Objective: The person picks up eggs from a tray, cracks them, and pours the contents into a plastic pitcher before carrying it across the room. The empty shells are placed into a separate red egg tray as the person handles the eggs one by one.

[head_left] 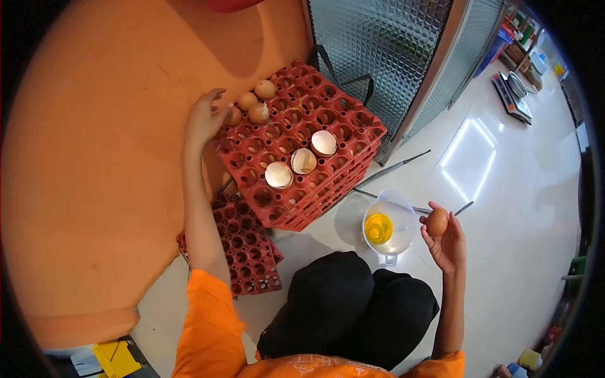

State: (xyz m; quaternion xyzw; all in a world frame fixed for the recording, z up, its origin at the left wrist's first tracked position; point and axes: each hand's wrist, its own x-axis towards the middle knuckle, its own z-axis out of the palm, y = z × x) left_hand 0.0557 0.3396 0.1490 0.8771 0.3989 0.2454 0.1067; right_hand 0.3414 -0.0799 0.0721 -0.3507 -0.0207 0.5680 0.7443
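Note:
My left hand (207,116) is at the back left corner of a stack of red egg trays (283,142), its fingers beside a brown egg (232,116). Several whole eggs sit in that corner. Cracked shells (278,175) with open tops rest in the tray's front and middle cups. On the right, my right hand (446,242) holds a brown egg (437,222) between thumb and fingers. Left of it, a clear measuring jug (401,230) stands on the floor with yellow yolk (378,228) in it. Whether my left hand grips the egg is partly hidden.
More red trays (247,249) lie low on the left by the orange wall (94,189). A textured glass panel (378,57) stands behind the stack. Thin dark rods (403,162) lie near the jug. A scale (512,97) sits at the back right.

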